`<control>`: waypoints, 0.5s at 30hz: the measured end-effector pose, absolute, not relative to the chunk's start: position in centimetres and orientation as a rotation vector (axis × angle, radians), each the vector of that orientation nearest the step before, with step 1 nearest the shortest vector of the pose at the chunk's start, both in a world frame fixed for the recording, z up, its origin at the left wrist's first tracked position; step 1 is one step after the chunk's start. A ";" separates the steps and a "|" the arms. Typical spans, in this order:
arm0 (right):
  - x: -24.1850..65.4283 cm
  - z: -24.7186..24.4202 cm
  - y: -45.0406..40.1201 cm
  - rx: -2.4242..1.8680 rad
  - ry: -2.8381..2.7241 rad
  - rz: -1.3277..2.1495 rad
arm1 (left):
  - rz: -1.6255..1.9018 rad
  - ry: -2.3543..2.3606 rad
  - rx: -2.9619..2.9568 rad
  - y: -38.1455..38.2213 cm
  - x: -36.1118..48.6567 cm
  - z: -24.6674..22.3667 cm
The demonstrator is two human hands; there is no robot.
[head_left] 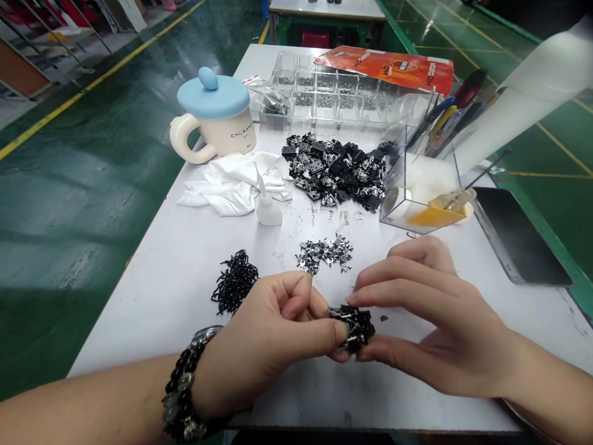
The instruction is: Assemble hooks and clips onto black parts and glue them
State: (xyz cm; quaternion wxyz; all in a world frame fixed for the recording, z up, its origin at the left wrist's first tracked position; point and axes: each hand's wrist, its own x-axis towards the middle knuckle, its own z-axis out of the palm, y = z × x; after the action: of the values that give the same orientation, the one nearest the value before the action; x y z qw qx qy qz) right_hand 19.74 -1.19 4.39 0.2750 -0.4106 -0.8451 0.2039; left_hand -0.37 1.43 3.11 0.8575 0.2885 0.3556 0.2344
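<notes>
Between my two hands, over the near part of the table, is a small black part with silver metal pieces [357, 327]. My left hand [282, 321] pinches its left side between thumb and fingers. From the right, my right hand [430, 315] grips the same part with its thumb below and fingertips on top. Just beyond my hands lies a small pile of silver metal pieces [327, 252]. A heap of thin black bent pieces [235, 281] sits left of it. Farther back is a larger pile of black and silver parts [336, 167] that look similar to the held one.
A lidded mug [227, 130], white cloth [227, 185] and small nozzle bottle [269, 210] stand at left. A clear tool box [393, 210] and dark flat tablet-like object [523, 235] are at right. Behind lie a compartment tray [340, 117] and orange packaging [393, 67].
</notes>
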 end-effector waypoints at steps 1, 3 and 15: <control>19.7 4.4 -1.1 -1.100 -2.272 0.551 | 0.492 0.748 0.605 1.5 -0.4 3.1; 19.8 4.5 -1.0 -1.100 -2.268 0.560 | 0.483 0.750 0.600 1.5 -0.3 3.2; 20.2 4.2 -0.4 -1.124 -2.139 0.715 | 0.485 0.691 0.478 1.6 -0.2 3.3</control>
State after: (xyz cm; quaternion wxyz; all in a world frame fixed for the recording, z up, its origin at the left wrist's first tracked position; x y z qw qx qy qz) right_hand 20.17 -0.38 4.16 0.3058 -0.4246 -0.8083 0.2700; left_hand -0.18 1.56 3.34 0.8846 0.2299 0.3319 0.2333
